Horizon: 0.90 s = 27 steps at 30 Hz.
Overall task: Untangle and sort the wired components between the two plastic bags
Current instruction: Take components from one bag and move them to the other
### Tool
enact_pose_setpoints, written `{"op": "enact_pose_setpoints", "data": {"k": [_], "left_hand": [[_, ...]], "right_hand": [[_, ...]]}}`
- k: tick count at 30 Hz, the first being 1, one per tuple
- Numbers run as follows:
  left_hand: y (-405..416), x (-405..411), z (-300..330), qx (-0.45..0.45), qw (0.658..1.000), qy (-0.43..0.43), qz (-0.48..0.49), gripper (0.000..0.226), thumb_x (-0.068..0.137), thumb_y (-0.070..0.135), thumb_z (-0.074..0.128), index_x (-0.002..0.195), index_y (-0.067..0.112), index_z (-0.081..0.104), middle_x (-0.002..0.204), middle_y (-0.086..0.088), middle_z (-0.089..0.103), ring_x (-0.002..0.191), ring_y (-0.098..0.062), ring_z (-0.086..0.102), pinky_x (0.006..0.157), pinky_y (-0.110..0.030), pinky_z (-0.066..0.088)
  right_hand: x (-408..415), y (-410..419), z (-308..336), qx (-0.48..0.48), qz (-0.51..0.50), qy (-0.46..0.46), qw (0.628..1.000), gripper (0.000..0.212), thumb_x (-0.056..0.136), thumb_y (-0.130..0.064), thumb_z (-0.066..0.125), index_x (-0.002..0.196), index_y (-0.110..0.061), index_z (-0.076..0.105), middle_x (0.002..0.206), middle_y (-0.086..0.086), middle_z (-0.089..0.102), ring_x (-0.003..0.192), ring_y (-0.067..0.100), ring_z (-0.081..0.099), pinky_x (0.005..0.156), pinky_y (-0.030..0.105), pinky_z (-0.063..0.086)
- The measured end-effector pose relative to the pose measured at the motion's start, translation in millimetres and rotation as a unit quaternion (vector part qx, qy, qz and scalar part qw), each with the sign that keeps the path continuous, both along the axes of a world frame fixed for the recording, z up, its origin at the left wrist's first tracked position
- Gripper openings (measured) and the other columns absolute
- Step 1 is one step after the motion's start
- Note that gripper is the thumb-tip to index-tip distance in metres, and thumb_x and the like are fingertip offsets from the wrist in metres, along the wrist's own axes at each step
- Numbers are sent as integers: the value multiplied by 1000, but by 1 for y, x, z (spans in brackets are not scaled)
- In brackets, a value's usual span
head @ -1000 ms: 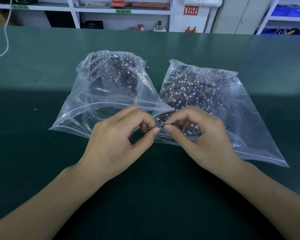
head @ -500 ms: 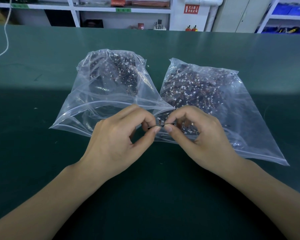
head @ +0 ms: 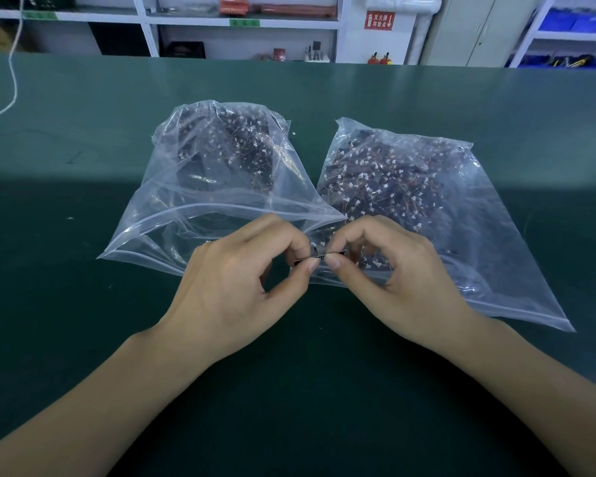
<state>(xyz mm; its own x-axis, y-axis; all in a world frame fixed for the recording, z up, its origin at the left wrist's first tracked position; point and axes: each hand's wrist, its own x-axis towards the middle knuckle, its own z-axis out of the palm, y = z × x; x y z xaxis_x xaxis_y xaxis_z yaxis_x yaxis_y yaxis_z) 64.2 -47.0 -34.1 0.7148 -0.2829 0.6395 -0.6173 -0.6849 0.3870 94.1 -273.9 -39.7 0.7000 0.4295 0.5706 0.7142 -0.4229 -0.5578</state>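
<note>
Head view, looking down: my left hand (head: 241, 280) and my right hand (head: 393, 270) meet in front of me, each pinching one end of a small dark wired component (head: 319, 257) between thumb and forefinger. Its long axis runs left to right, roughly level, spanning the short gap between my two thumb tips. It hangs just above the near edges of the bags, at the seam where they meet, so neither hand is nearer; each has its own end. My other fingers are curled loosely and hold nothing else.

Beyond my left knuckles lies the clear zip-top plastic bag on the left (head: 193, 215), its mouth gaping toward me, with a smaller dark heap of parts bunched at its far end. Beyond my right knuckles lies the clear zip-top plastic bag on the right (head: 479, 242), flatter and fuller, packed with dark pieces, white connectors and thin reddish wires. I judge the piece in my fingers is being worked free of its wire before it goes into one bag; which one I cannot tell.

Both bags rest on a dark green matte worktable (head: 83, 339). A thin white cord (head: 12, 80) trails across its far left corner. Behind the table stand white metal shelves (head: 248, 25) with boxes and small tools, and a red wall sign (head: 379, 20).
</note>
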Motion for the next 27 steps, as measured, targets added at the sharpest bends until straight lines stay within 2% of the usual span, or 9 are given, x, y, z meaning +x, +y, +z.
{"op": "enact_pose_setpoints", "data": {"k": [4, 7, 9, 12, 15, 17, 22, 25, 27], "left_hand": [[1, 1, -2, -6, 1000, 5, 13, 10, 98, 36, 69, 91, 30, 66, 85, 29, 52, 61, -10, 51, 53, -29, 43], [3, 4, -4, -22, 999, -2, 28, 8, 99, 34, 71, 93, 29, 68, 88, 21, 58, 61, -14, 52, 55, -34, 46], [6, 6, -5, -27, 999, 1, 30, 5, 100, 31, 70, 96, 28, 71, 91, 18, 60, 62, -15, 53, 57, -37, 48], [7, 7, -6, -14, 1000, 8, 18, 8, 102, 28, 68, 103, 26, 75, 94, 17, 61, 64, -15, 56, 59, -39, 50], [7, 7, -6, 2, 1000, 20, -1, 8, 102, 29, 68, 102, 28, 76, 95, 15, 63, 66, -16, 59, 60, -39, 51], [6, 7, -6, 19, 999, 36, -8, 7, 101, 32, 68, 98, 32, 75, 96, 15, 63, 67, -16, 60, 61, -38, 52], [2, 5, -9, 54, 996, 66, 0, 10, 99, 41, 67, 94, 37, 74, 94, 18, 60, 66, -11, 57, 59, -32, 49], [-2, 7, -8, 45, 997, 58, 33, 5, 95, 36, 73, 90, 35, 75, 87, 17, 59, 62, -4, 50, 58, -26, 41], [-6, 9, -7, 28, 997, 51, 51, 6, 93, 34, 78, 87, 33, 75, 84, 15, 58, 61, -6, 50, 56, -25, 41]], "right_hand": [[1, -2, -1, -13, -11, 0, 1000, 14, 98, -25, 73, 112, -22, 71, 102, -18, 68, 91, 16, 64, 81, 29, 51], [2, -4, -1, -88, -27, -23, 995, 35, 89, -26, 81, 121, -24, 66, 107, -17, 66, 91, 12, 62, 87, 37, 51], [4, -5, -1, -139, -50, -48, 988, 43, 79, -20, 82, 117, -23, 64, 102, -21, 58, 89, 12, 57, 88, 38, 50], [8, -7, 2, -179, -79, -62, 979, 37, 74, -9, 78, 106, -23, 64, 93, -25, 48, 87, 7, 51, 85, 32, 46], [10, -10, 3, -156, -103, -45, 981, 33, 76, -3, 74, 98, -25, 65, 88, -23, 54, 81, 1, 50, 77, 21, 40], [8, -10, 3, -131, -113, -43, 984, 28, 77, -3, 73, 95, -24, 67, 88, -20, 57, 80, -2, 52, 73, 19, 39], [6, -10, 4, -94, -123, -58, 986, 24, 80, -4, 74, 93, -24, 70, 91, -20, 61, 80, 0, 53, 69, 29, 50], [6, -8, 4, -83, -117, -58, 988, 24, 80, -2, 74, 94, -23, 70, 91, -18, 62, 80, 2, 54, 70, 37, 54], [5, -8, 3, -77, -113, -58, 989, 25, 80, -1, 74, 94, -22, 71, 91, -17, 63, 80, 4, 54, 70, 39, 54]]}}
